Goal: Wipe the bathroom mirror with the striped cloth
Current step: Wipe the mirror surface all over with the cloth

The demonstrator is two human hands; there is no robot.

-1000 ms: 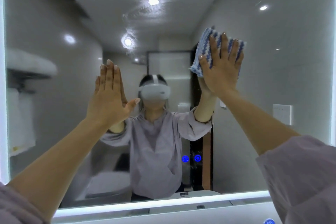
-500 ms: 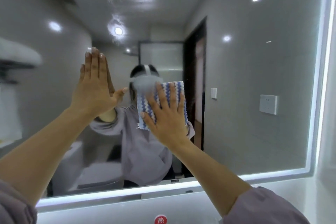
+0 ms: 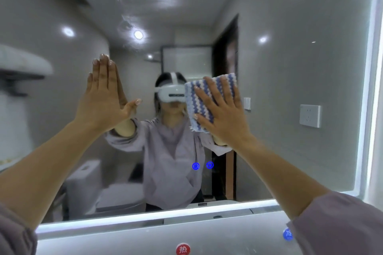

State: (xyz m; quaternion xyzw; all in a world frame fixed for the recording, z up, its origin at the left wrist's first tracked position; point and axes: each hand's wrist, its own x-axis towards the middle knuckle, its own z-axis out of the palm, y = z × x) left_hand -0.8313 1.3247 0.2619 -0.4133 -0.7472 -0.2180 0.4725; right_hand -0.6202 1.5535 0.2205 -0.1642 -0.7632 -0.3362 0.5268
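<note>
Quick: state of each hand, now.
Left hand: open, flat on the mirror, holding nothing.
Right hand: open, straight fingers pressing the striped cloth against the mirror.

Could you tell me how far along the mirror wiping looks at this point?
Done: the mirror right of the striped cloth looks clear, though I cannot tell whether it was wiped. In hand: the right hand presses the cloth flat near the middle, while the left hand rests flat on the mirror. Left: swirly streaks show near the top.

Red sticker (image 3: pixel 183 249) reading "热" on white ledge (image 3: pixel 124 238), blue sticker (image 3: pixel 287 234) unreadable
</note>
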